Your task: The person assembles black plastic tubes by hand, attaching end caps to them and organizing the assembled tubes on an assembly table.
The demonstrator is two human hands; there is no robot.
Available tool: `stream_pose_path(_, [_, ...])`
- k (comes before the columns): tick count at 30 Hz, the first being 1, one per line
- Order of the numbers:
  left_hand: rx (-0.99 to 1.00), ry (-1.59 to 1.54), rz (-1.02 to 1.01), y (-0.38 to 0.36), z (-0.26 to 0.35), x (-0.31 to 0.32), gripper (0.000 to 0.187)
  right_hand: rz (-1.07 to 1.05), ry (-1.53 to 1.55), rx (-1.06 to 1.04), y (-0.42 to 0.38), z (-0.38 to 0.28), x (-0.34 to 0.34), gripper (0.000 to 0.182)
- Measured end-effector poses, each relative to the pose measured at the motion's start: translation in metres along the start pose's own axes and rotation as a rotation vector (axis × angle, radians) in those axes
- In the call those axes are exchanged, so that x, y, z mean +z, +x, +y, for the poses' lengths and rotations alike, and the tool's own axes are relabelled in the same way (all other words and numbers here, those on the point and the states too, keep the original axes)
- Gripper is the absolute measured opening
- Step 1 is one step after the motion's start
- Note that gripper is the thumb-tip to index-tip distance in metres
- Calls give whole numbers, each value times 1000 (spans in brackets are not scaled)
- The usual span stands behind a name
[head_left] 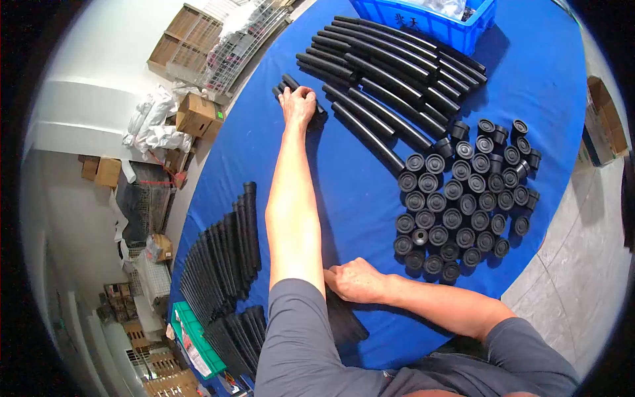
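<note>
My left hand (299,106) reaches to the far side of the blue cloth, its fingers bent over a small group of short black tubes (317,119). Nearer my body, my right hand (354,279) is curled with thumb and fingers together, beside dark black pieces (345,319) that lie partly under my left sleeve. What the right fingers hold, if anything, is hidden. Long black tubes (377,112) lie in rows right of my left hand. Round black caps (452,218) are grouped at the right, most with their ringed faces up.
Slim black tapered pieces (221,251) are fanned out at the left of the blue cloth (357,218). A blue crate (456,30) stands at the far edge, a green tray (198,341) at the lower left. Cardboard boxes (197,114) and wire racks lie beyond the table.
</note>
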State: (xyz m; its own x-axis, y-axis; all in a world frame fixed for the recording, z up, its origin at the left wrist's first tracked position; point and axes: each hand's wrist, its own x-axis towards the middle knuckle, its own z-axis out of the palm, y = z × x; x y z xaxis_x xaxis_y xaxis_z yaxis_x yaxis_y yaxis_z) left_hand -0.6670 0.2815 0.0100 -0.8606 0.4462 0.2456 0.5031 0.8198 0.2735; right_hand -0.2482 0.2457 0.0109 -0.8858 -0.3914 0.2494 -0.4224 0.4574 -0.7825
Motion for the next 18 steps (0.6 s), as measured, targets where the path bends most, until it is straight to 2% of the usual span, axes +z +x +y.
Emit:
stream_pose_path(4, [-9, -70, 20, -26, -8, -11, 32, 14, 23, 15, 1, 1, 3, 16])
stream_pose_path(9, [63, -63, -13, -70, -24, -27, 28, 158, 72, 3, 1, 4, 7, 16])
stream_pose_path(10, [74, -76, 51, -84, -29, -23, 28, 175, 82, 7, 2, 2, 4, 16])
stream_pose_path(13, [28, -86, 110, -126, -26, -24, 27, 661, 188, -85, 7, -7, -12, 18])
stream_pose_path(14, [60, -58, 38, -136, -23, -29, 27, 649, 136, -45, 5, -11, -21, 23])
stream_pose_path(16, [9, -61, 101, -166, -2, -29, 27, 785, 100, -105, 10, -2, -22, 36])
stream_pose_path(18, [-15, -61, 108, -196, 17, -32, 26, 854, 72, -26, 12, 4, -27, 46])
